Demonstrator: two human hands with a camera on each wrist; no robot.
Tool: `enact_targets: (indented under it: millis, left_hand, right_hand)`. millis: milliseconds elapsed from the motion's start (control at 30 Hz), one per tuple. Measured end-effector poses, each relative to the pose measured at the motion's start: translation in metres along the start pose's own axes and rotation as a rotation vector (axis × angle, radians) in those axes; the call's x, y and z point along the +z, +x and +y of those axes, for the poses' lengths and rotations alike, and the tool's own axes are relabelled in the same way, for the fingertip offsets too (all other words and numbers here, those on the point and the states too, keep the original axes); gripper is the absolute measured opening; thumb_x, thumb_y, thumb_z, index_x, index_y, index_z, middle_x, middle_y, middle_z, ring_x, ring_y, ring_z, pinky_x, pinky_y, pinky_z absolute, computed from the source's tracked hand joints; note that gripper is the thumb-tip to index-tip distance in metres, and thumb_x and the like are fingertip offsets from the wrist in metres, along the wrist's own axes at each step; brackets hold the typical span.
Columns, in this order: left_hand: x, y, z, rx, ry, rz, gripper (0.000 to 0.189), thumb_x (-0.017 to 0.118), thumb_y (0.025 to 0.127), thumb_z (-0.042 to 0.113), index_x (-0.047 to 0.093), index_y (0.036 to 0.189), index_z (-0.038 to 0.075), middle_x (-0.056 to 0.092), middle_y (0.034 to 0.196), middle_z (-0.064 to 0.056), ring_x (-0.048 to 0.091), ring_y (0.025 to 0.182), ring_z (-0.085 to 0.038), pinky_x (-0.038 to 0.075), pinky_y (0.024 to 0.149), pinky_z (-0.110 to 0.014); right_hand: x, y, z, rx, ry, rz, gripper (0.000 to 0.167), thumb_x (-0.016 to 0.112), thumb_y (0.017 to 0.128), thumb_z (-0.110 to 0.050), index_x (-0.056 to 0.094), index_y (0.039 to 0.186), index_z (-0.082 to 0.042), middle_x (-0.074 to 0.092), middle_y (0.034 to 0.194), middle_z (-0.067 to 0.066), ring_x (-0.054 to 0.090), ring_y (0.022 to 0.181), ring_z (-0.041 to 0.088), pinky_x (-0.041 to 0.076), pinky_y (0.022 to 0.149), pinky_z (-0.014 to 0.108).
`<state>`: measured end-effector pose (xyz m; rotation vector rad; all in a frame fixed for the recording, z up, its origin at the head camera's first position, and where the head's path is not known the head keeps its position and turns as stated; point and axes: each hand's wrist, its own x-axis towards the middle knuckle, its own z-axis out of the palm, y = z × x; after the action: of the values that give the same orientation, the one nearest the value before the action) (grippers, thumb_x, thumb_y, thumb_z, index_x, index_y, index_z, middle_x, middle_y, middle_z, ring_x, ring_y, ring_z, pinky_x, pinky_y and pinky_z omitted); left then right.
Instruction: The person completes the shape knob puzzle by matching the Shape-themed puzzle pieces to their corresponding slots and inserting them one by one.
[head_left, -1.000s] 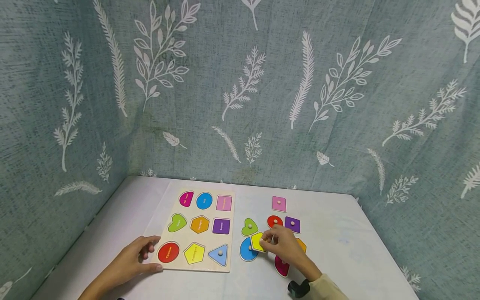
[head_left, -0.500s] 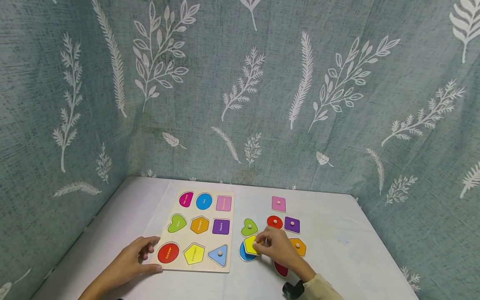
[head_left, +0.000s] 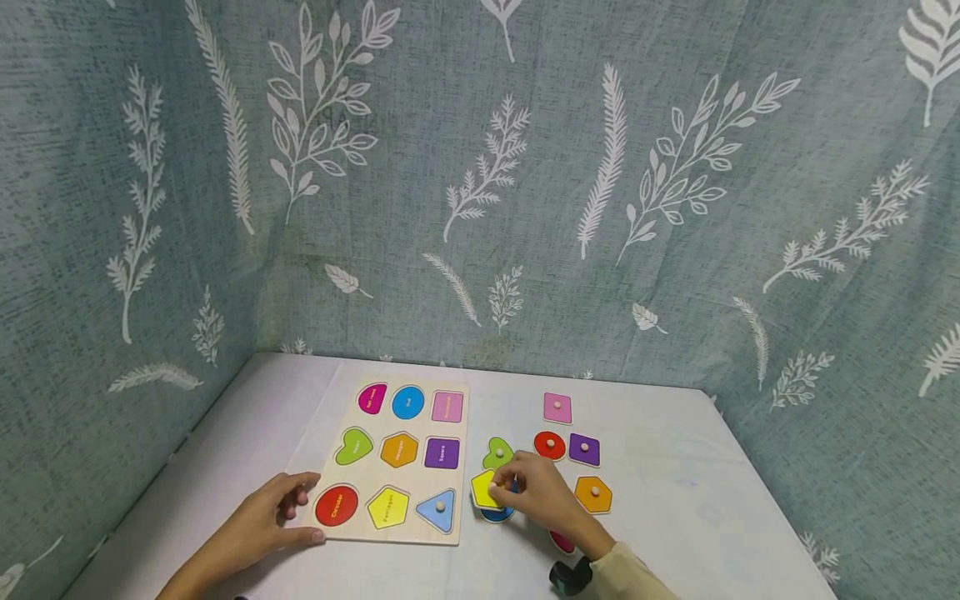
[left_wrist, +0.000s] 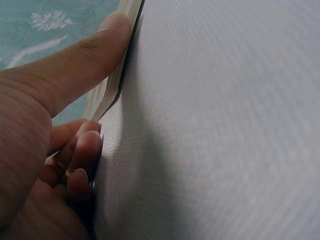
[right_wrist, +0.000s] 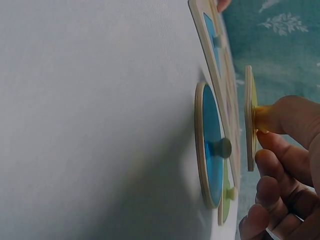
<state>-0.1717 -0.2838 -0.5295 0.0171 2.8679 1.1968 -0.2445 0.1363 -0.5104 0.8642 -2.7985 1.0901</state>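
My left hand [head_left: 268, 515] holds the wooden shape puzzle board [head_left: 420, 533] at its near-left corner. In the left wrist view the thumb [left_wrist: 95, 50] lies along the board's edge, the other fingers curled beside it. My right hand [head_left: 542, 493] pinches the small knob of a yellow pentagon puzzle piece [head_left: 483, 490]. The right wrist view shows that yellow piece [right_wrist: 250, 120] raised off the table, above and apart from the blue oval piece [right_wrist: 212, 150]. A light-blue triangle piece [head_left: 437, 510] with a knob sits in the board's near-right recess.
Right of the board lie a green heart [head_left: 497, 452], a red circle [head_left: 550, 442], a purple square [head_left: 584, 451], a pink rectangle [head_left: 557, 408], an orange hexagon [head_left: 593, 497] and a partly hidden magenta piece [head_left: 562, 542]. A leaf-patterned cloth [head_left: 480, 292] hangs behind the white table [head_left: 690, 483].
My right hand has moved left with the yellow pentagon, from the blue oval's right side to over its left part. More of the orange hexagon shows. My left hand stays on the board.
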Motion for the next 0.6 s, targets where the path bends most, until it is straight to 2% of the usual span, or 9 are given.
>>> enact_targets:
  millis: [100,167,233,333,400,467,600]
  left_hand:
    - [0.001,-0.001,0.0,-0.007,0.0,0.003,0.097,0.101,0.058,0.034,0.059,0.136,-0.005,0.049,0.092,-0.003,0.048,0.082,-0.018,0.045,0.07,-0.025]
    - [0.001,-0.001,0.001,-0.007,-0.002,0.004,0.097,0.101,0.058,0.034,0.059,0.136,-0.004,0.049,0.092,-0.003,0.049,0.082,-0.018,0.045,0.07,-0.025]
    - [0.001,-0.001,0.001,-0.006,-0.005,0.006,0.097,0.101,0.058,0.033,0.059,0.136,-0.004,0.05,0.092,-0.003,0.049,0.082,-0.018,0.045,0.07,-0.025]
    - [0.001,-0.001,0.0,0.005,-0.007,0.008,0.096,0.101,0.059,0.032,0.058,0.136,-0.005,0.05,0.092,-0.003,0.048,0.082,-0.018,0.045,0.07,-0.025]
    - [0.001,-0.001,-0.001,0.01,-0.008,0.009,0.095,0.101,0.059,0.031,0.058,0.136,-0.005,0.05,0.092,-0.003,0.048,0.081,-0.018,0.045,0.07,-0.024]
    - [0.001,-0.001,-0.001,0.013,-0.008,0.01,0.095,0.101,0.059,0.031,0.059,0.136,-0.005,0.049,0.092,-0.002,0.048,0.081,-0.017,0.045,0.07,-0.024]
    - [0.001,-0.001,-0.002,0.013,-0.007,0.013,0.095,0.101,0.059,0.032,0.059,0.136,-0.005,0.049,0.092,-0.002,0.048,0.08,-0.017,0.045,0.07,-0.024]
  right_hand:
    - [0.005,0.003,-0.002,0.001,-0.003,-0.009,0.01,0.081,0.089,-0.03,0.075,0.085,-0.023,0.055,0.077,-0.01,0.049,0.07,0.006,0.045,0.062,0.022]
    - [0.008,0.005,-0.003,-0.011,-0.008,-0.007,0.011,0.082,0.089,-0.03,0.075,0.084,-0.023,0.054,0.076,-0.011,0.049,0.068,0.005,0.053,0.074,0.026]
    - [0.012,0.007,-0.005,-0.029,-0.013,-0.002,0.011,0.082,0.089,-0.029,0.074,0.083,-0.023,0.054,0.075,-0.012,0.048,0.067,0.004,0.054,0.089,0.031]
    - [0.016,0.009,-0.009,-0.032,-0.002,-0.011,0.011,0.082,0.088,-0.028,0.075,0.082,-0.022,0.053,0.074,-0.01,0.047,0.066,0.004,0.053,0.09,0.032]
    - [0.019,0.01,-0.012,-0.021,0.011,-0.025,0.01,0.082,0.088,-0.029,0.076,0.083,-0.022,0.053,0.075,-0.009,0.047,0.068,0.005,0.052,0.075,0.025]
    - [0.022,0.011,-0.014,-0.01,0.019,-0.038,0.01,0.081,0.089,-0.029,0.076,0.083,-0.022,0.053,0.076,-0.009,0.048,0.069,0.005,0.044,0.062,0.021]
    - [0.027,0.016,-0.019,-0.022,0.013,-0.046,0.009,0.081,0.089,-0.029,0.076,0.083,-0.024,0.054,0.075,-0.012,0.05,0.07,0.004,0.044,0.062,0.02]
